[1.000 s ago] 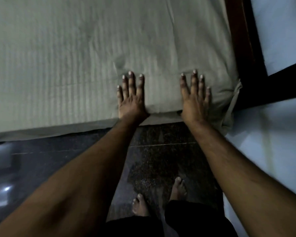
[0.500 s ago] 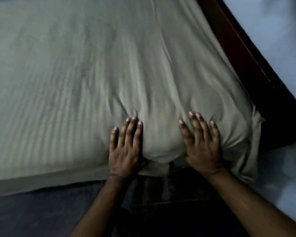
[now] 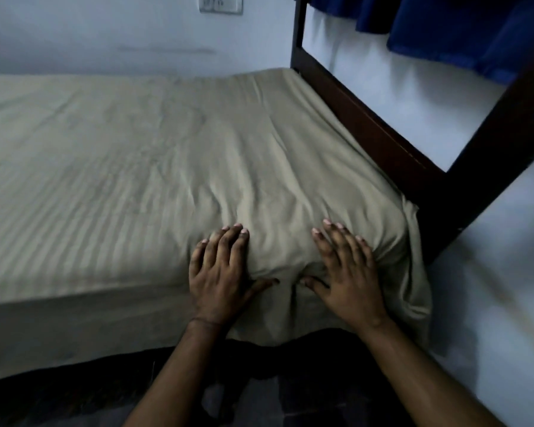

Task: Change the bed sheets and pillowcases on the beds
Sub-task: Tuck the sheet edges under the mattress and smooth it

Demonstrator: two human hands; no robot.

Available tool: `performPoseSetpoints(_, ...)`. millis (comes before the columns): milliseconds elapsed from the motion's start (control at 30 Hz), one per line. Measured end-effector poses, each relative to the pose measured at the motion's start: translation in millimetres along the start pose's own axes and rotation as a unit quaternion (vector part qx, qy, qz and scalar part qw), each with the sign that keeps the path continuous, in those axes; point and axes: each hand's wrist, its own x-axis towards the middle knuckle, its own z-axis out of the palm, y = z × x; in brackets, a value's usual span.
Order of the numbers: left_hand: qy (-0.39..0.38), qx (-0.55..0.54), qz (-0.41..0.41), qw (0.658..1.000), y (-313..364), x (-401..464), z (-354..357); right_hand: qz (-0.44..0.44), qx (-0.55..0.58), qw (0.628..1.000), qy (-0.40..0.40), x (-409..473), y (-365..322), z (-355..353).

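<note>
Olive striped bed sheet (image 3: 130, 167) covering the mattress, rumpled at its near right corner, left hand (image 3: 218, 274) then right hand (image 3: 347, 274) pressed flat on that corner, fingers straight, gripping nothing, dark wooden bed frame (image 3: 379, 140), pale wall (image 3: 130, 35) with switch plate (image 3: 221, 4), blue curtain (image 3: 463, 29) upper right.

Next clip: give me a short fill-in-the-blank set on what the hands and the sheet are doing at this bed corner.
1. Both hands, the left hand and the right hand, lie flat on the ____-coloured sheet.
2. The fingers of both hands are ____, not curled.
3. The dark wooden bed frame runs along the person's ____ side.
4. Between the two hands the sheet is ____.

Missing words: beige; straight; right; bunched
</note>
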Motion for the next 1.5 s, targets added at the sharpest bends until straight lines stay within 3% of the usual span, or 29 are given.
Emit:
performPoseSetpoints(133, 0.016, 0.004, 0.000, 1.000, 2.8, -1.7, 3.4, 0.018, 0.051, 0.998, 0.038, -14.4, 14.4, -2.2)
performPoseSetpoints(267, -0.028, 0.028, -0.006, 0.999, 11.9, 2.4, -8.8, 0.077, 0.077, 0.992, 0.069, -15.5, 34.1, -12.8)
performPoseSetpoints(400, -0.099, 0.042, 0.080, 0.991, 48.9, 8.4, -12.2, 0.177, 0.123, 0.974, 0.070, -18.2, 28.5, -15.7)
performPoseSetpoints(533, -0.102, 0.012, 0.045, 0.994, 75.2, 8.8, -4.8, 0.290, 0.062, 0.951, 0.083, -24.1, 24.9, -27.5)
performPoseSetpoints(667, -0.075, -0.018, 0.032, 0.997, 77.4, 4.5, -2.2, 0.375, 0.068, 0.924, 0.015, -28.9, 34.2, -31.2)
performPoseSetpoints(767, -0.094, 0.009, 0.032, 0.995, 81.2, 11.0, -1.2, 0.391, 0.030, 0.918, -0.056, -23.9, 34.7, -39.2)
performPoseSetpoints(933, -0.129, 0.037, 0.017, 0.991, 109.3, 17.7, -5.6, 0.398, 0.023, 0.913, -0.085, -24.3, 46.4, -48.4)
performPoseSetpoints(1067, -0.106, -0.005, 0.120, 0.987, 106.5, -4.8, -0.8, 0.388, -0.003, 0.911, -0.143, -38.4, 64.5, -57.6)
performPoseSetpoints(1200, -0.131, -0.030, 0.268, 0.954, 91.4, -23.0, 8.2, 0.398, -0.012, 0.900, -0.180, -49.1, 69.7, -54.5)
performPoseSetpoints(1433, -0.158, -0.022, 0.314, 0.936, 71.7, -33.9, 35.8, 0.402, -0.018, 0.885, -0.235, -45.8, 55.2, -50.0)
performPoseSetpoints(1500, -0.183, -0.018, 0.299, 0.936, 62.4, -51.9, 43.1, 0.367, 0.012, 0.902, -0.227, -48.0, 41.8, -48.4)
